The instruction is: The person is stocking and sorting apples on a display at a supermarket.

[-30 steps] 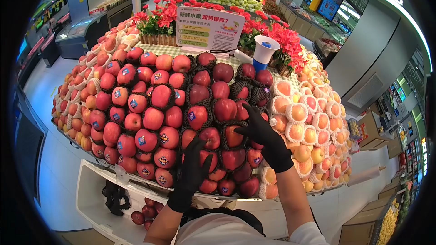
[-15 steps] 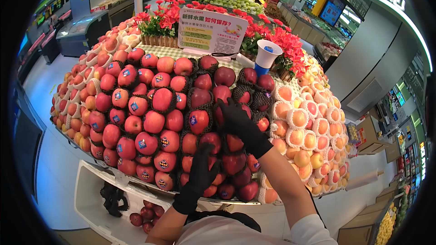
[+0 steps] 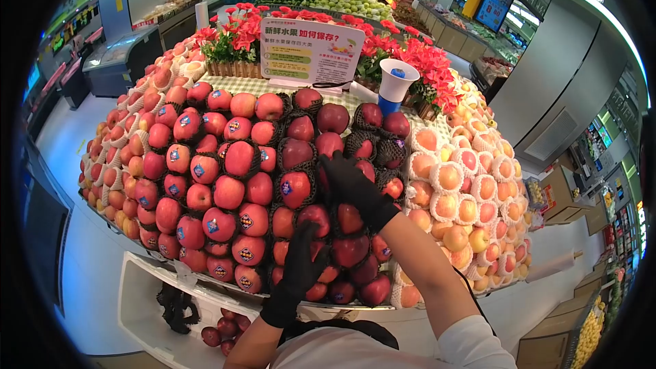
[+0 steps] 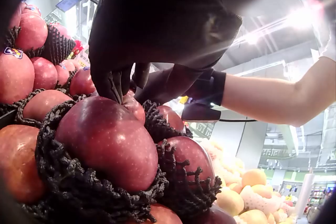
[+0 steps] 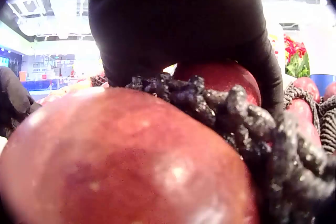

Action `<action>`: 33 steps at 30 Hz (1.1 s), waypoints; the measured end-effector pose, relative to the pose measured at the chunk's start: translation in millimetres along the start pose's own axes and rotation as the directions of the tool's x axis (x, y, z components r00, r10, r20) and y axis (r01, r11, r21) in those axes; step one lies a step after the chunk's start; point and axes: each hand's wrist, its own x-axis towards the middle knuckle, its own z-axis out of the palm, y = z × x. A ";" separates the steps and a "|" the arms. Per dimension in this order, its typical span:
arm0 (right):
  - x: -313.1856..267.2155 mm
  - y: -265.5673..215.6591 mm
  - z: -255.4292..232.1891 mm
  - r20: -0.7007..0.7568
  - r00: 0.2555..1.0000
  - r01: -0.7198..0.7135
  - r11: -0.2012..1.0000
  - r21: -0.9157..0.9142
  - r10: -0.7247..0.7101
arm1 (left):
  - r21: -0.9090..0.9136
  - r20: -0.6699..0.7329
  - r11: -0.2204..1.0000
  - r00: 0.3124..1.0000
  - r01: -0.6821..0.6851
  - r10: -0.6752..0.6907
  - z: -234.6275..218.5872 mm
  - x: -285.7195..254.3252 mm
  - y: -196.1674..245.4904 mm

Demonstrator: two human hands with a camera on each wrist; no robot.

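Both hands wear black gloves and work among dark red apples in black foam nets. My right hand [image 3: 357, 191] reaches into the middle of the pile. In the right wrist view its fingers and thumb curl down around both sides of a dark red apple [image 5: 226, 77], behind a nearer apple [image 5: 121, 161] and a black foam net [image 5: 236, 113]. My left hand [image 3: 302, 268] lies lower, near the front edge, thumb held apart from the fingers. Its fingertips touch the top of a dark red apple [image 4: 113, 142] cupped in a black foam net [image 4: 58, 161].
Stickered red apples [image 3: 239, 157] fill the left; pale fruit in white nets [image 3: 447, 178] fills the right. Behind stand a sign [image 3: 311, 51], red flowers [image 3: 427, 72] and a white and blue megaphone [image 3: 395, 82]. Below sits a white foam box [image 3: 140, 301] with apples and black nets.
My right hand has moved left from beside the dark apples and settled around one of them. The left hand has shifted slightly right and stays near the front rows.
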 end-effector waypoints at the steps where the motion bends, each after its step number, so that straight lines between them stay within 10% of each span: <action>1: 0.1 3.2 1.7 -0.001 1.000 0.021 1.000 0.006 -0.021 | -0.005 0.000 1.000 1.000 0.005 -0.005 -0.5 -0.2 1.1; 13: -14.0 38.0 -26.0 -0.278 0.958 0.209 0.845 0.492 -0.074 | 0.024 -0.011 1.000 1.000 0.001 0.000 -0.6 3.5 3.5; 22: -78.5 31.7 -69.3 -0.280 0.951 0.069 0.792 0.606 0.132 | -0.097 -0.147 0.985 0.977 0.140 -0.153 -2.0 24.6 19.2; 33: -166.1 -3.5 -67.7 -0.361 0.920 0.194 0.620 0.760 0.154 | -0.663 0.159 0.719 0.978 0.209 -0.138 27.9 57.4 71.4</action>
